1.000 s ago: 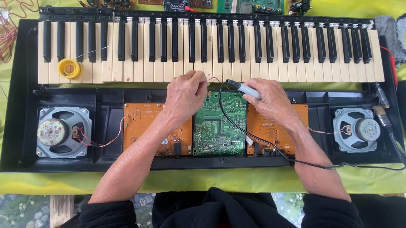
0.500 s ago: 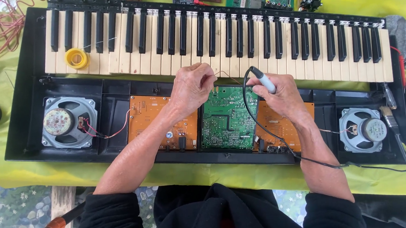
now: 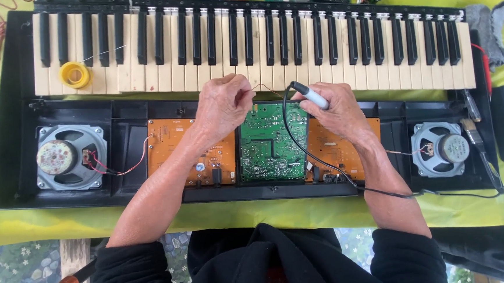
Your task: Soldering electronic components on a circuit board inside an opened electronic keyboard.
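Pinching a thin wire in my left hand, I gripped the soldering iron in my closed right hand at three o'clock of it.

Black casing on the opened keyboard, with cream and black keys. Yellow roll of tape on the cream keys. Green circuit board in the middle, flanked by an orange board and another orange board. Grey-framed speaker with red and black wires. Grey and black soldering iron trailing a black cord. Thin reddish wire. Yellow-green cloth underneath. Black sleeves. Grey rag at the far edge.
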